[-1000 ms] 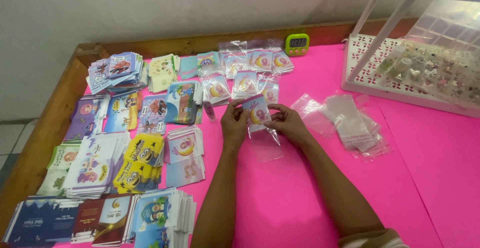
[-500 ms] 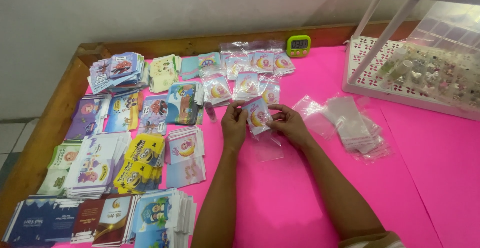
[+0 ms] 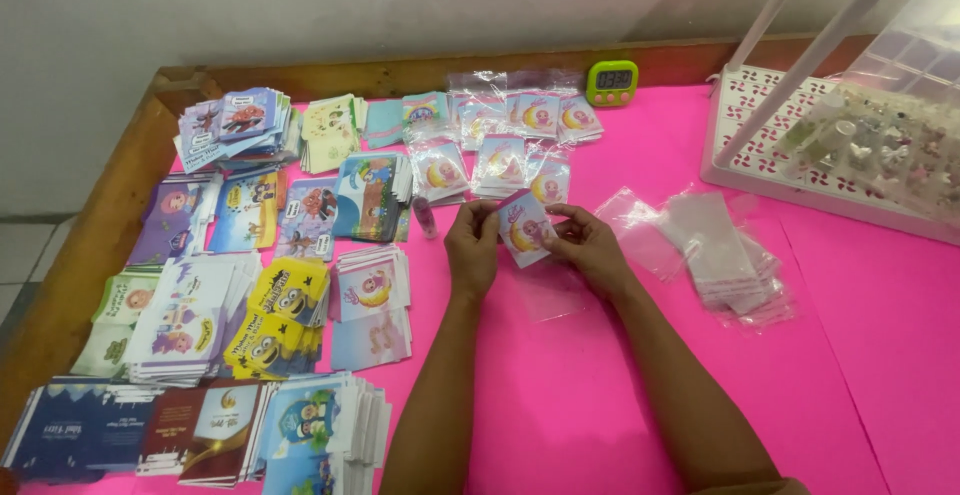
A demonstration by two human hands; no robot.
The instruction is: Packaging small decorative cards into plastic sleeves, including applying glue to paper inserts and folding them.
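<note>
Pinching a small printed card (image 3: 524,227) between them, the left hand (image 3: 472,245) and right hand (image 3: 585,245) are working it into a clear plastic sleeve (image 3: 548,290) that is hanging just below the fingertips. Beyond the fingers, several bagged cards (image 3: 505,140) are already lying finished in rows. Right of the right hand a pile of empty sleeves (image 3: 715,250) is waiting, and stacks of unbagged cards (image 3: 280,305) are sitting left of the left hand, so much seems left.

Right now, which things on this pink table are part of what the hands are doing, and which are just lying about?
In use:
left hand and right hand, both holding the small printed card
clear sleeve under the card
pile of clear sleeves
bagged cards

Lying about:
green timer
white rack
dark blue cards
yellow cards
</note>
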